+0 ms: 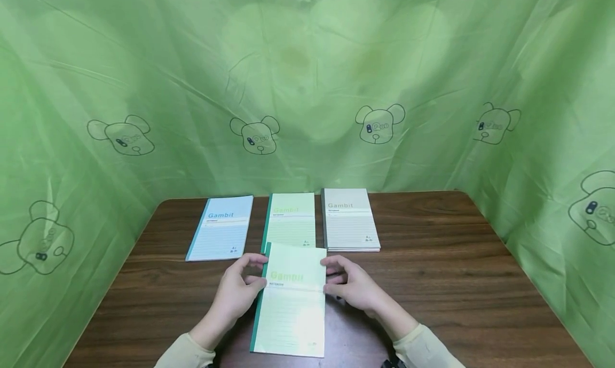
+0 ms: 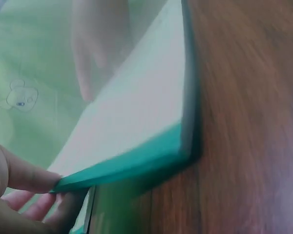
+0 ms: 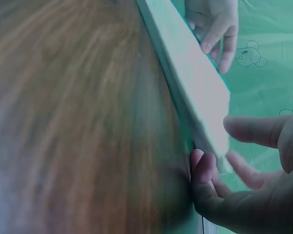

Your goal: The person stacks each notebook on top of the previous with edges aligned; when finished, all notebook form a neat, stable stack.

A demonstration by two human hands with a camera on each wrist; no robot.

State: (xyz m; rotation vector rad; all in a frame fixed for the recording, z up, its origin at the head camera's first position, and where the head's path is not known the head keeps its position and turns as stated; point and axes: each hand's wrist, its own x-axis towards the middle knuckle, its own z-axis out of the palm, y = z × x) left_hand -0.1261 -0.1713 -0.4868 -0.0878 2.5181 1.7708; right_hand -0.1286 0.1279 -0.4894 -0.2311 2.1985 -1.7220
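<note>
A pale green notebook (image 1: 293,309) with a darker green spine is held slightly above the table, near its front edge. Its spine side is pinched by my left hand (image 1: 240,285), thumb on the cover and fingers beneath, as the left wrist view shows. At the opposite edge, my right hand (image 1: 354,283) holds the notebook between thumb and fingers. In the right wrist view the thumb (image 3: 251,130) meets the cover's edge while curled fingertips (image 3: 203,168) reach its underside. Just beyond lies another green notebook (image 1: 291,221), its lower end partly covered by the held one.
A blue notebook (image 1: 221,226) lies at the back left of the brown wooden table (image 1: 442,282). At the back right sits a small stack of grey notebooks (image 1: 351,221). Green cloth (image 1: 307,79) with bear-head drawings hangs behind and at both sides.
</note>
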